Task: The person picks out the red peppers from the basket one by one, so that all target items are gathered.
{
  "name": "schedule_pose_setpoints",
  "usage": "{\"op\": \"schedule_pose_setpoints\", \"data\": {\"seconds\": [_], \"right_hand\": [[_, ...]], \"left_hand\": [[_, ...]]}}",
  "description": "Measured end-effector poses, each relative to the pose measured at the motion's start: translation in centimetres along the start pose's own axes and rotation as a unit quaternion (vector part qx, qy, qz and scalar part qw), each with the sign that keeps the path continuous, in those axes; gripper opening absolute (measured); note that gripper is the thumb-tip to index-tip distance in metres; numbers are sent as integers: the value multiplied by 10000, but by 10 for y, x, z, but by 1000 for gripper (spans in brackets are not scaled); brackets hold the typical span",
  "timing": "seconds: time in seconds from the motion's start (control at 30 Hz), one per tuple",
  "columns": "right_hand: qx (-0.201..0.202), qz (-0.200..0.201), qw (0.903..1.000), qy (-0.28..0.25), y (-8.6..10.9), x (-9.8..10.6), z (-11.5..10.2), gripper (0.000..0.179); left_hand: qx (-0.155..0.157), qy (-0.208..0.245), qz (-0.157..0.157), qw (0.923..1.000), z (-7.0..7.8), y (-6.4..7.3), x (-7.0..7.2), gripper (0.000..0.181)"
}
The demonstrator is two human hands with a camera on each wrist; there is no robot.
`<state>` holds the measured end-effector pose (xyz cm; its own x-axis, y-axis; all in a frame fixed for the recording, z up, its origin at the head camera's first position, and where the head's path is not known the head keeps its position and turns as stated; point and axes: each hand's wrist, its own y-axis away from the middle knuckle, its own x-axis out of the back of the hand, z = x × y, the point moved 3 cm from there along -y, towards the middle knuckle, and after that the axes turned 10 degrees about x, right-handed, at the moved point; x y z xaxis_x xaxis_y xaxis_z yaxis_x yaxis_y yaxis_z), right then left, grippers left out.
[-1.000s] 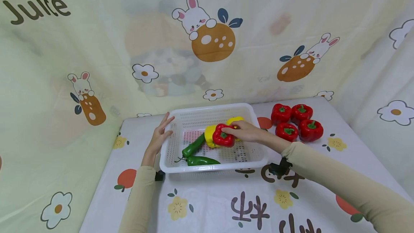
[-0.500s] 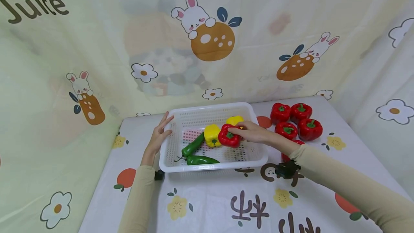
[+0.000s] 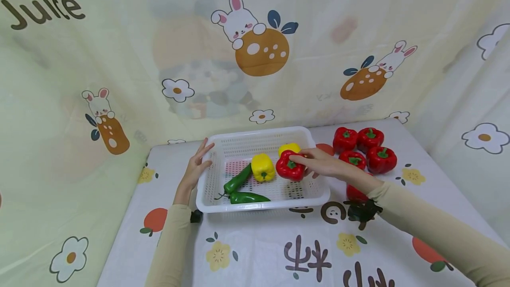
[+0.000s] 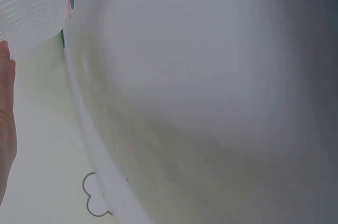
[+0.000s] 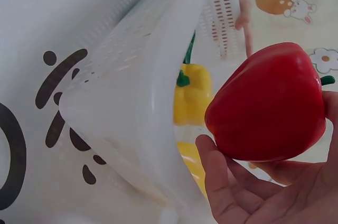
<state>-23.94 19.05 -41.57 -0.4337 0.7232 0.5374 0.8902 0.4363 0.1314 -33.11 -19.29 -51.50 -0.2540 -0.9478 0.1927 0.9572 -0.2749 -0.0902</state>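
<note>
My right hand (image 3: 323, 163) grips a red bell pepper (image 3: 290, 166) over the right half of a white plastic basket (image 3: 259, 207). In the right wrist view, the red bell pepper (image 5: 269, 105) rests between thumb and fingers, its green stem towards the thumb. My left hand (image 3: 194, 169) lies at the basket's left rim with its fingers extended. Inside the basket are two green peppers (image 3: 249, 197) at the front left. A yellow bell pepper (image 3: 263, 167) sits near the middle, and another yellow bell pepper (image 3: 289, 147) is partly hidden behind the red one.
Several red bell peppers (image 3: 381, 160) stand grouped on the table right of the basket. One more red bell pepper (image 3: 356, 192) is partly covered by my right forearm. A printed cloth (image 3: 247, 247) covers the table, and a patterned curtain (image 3: 311, 96) hangs behind.
My right hand has moved to the right with the red bell pepper, uncovering the middle yellow one. A red bell pepper beside my right forearm has come into view. My left hand has stayed put.
</note>
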Motion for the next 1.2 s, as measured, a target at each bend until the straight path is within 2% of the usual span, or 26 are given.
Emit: {"op": "schedule_pose_setpoints", "data": {"seconds": [0.17, 0.43, 0.7, 1.03, 1.2], "right_hand": [[-73, 142, 9998, -73, 10, 9, 2, 66], [-146, 280, 9993, -195, 24, 20, 7, 67], [-360, 367, 9987, -20, 35, 34, 9, 77], [-233, 646, 9976, -66, 50, 56, 18, 71], [-355, 694, 9969, 42, 60, 64, 24, 77]], "left_hand": [[-35, 31, -24, 10000, -1, 0, 0, 58], [363, 147, -115, 9992, 1, 1, 0, 57], [383, 7, -163, 9991, 29, 10, -4, 57], [407, 107, -174, 9990, 31, 11, -5, 57], [398, 159, -178, 9989, 31, 11, -5, 57]]}}
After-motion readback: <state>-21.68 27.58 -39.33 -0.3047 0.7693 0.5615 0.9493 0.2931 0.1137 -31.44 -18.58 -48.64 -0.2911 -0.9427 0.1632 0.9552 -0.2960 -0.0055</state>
